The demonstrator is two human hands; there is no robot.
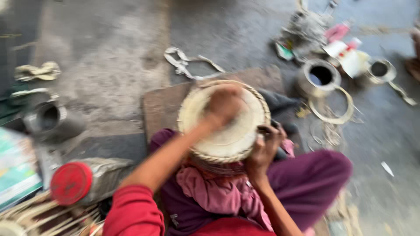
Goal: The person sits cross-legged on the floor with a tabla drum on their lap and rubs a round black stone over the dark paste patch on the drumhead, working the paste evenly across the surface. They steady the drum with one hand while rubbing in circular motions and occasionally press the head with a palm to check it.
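Drum: hand drum (pixel 227 131) with pale skin head and braided rim, resting in the lap on pink cloth (pixel 214 192).
Left hand: left hand (pixel 224 106) on the drumhead, fingers curled into a fist.
Right hand: right hand (pixel 264 150) gripping the drum's right rim, fingers wrapped on it.

Bare grey concrete floor (pixel 109 57) lies open beyond the brown board (pixel 162 105). To the right, a round open-mouthed metal pot (pixel 319 78) and pale ring-shaped hoops (pixel 332 107) obstruct passage; a red-lidded jar (pixel 72 182) blocks the left.
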